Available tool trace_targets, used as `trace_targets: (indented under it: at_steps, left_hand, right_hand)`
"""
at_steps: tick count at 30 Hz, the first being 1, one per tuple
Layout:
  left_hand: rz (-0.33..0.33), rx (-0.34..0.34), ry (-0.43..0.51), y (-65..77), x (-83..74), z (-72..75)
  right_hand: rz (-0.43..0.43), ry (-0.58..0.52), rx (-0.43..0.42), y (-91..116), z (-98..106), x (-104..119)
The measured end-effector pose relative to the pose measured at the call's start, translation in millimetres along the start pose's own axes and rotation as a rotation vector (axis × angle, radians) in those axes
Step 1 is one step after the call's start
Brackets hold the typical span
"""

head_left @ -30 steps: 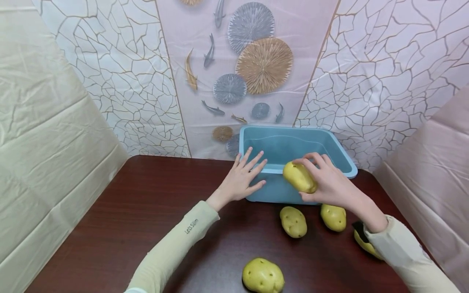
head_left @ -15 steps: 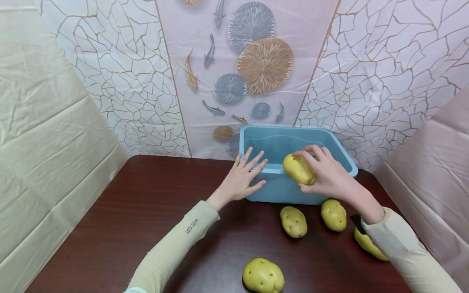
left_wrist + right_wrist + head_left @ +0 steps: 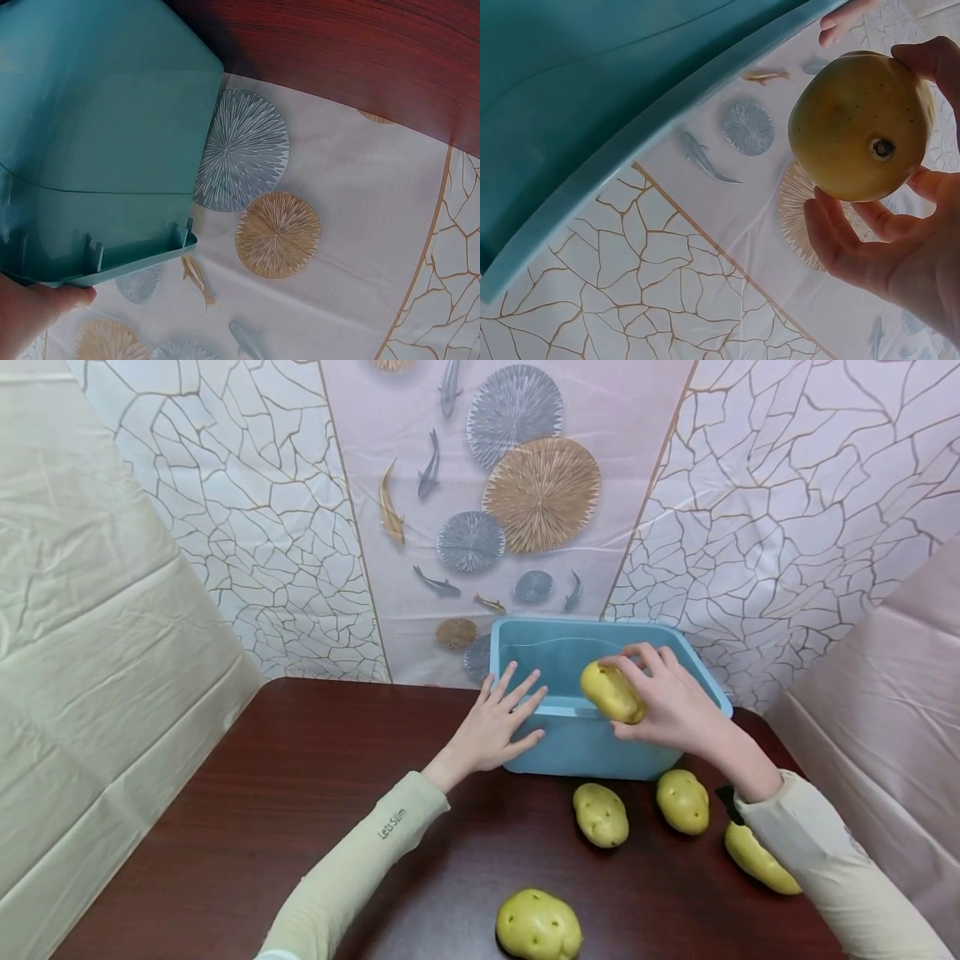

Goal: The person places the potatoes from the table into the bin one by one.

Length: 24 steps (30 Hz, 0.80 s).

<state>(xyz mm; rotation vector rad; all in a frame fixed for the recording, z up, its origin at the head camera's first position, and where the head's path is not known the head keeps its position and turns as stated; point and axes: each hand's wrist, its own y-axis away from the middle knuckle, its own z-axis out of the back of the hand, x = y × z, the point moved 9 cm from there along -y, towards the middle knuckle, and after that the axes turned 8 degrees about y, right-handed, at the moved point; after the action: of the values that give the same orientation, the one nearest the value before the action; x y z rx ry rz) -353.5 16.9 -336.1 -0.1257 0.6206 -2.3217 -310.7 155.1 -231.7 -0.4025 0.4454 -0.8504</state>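
My right hand (image 3: 671, 706) grips a yellow potato (image 3: 611, 692) between thumb and fingers, above the front rim of a blue plastic bin (image 3: 592, 752). The right wrist view shows the same potato (image 3: 859, 127) from its end, with a dark eye, and fingers (image 3: 847, 247) curled beneath it. My left hand (image 3: 491, 722) has its fingers spread at the bin's front left corner. In the left wrist view, the left thumb (image 3: 71, 298) lies against the rim of the bin (image 3: 112, 142). The bin's floor is mostly hidden behind its front wall.
Two potatoes lie before the bin, one potato (image 3: 601, 815) left of another potato (image 3: 682, 802). A further potato (image 3: 757, 860) sits partly behind my right sleeve, and one more potato (image 3: 538, 924) near the front of the dark wooden table (image 3: 300, 802). Patterned cloth (image 3: 262, 527) hangs behind.
My right hand has risen slightly with the potato, from in front of the bin's wall to above its rim. The left hand has stayed in place.
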Motion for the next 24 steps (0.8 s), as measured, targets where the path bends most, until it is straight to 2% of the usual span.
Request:
trace_targets:
  at_steps: [17,24]
  left_hand:
    - [0.005,-0.003,0.005,0.4,0.9,-0.4]
    - [0.000,-0.007,0.005,0.2,0.2,0.2]
  right_hand:
    - [-0.027,0.047,0.002,-12,-2,-11]
    - [-0.055,0.052,0.029,-16,-6,-18]
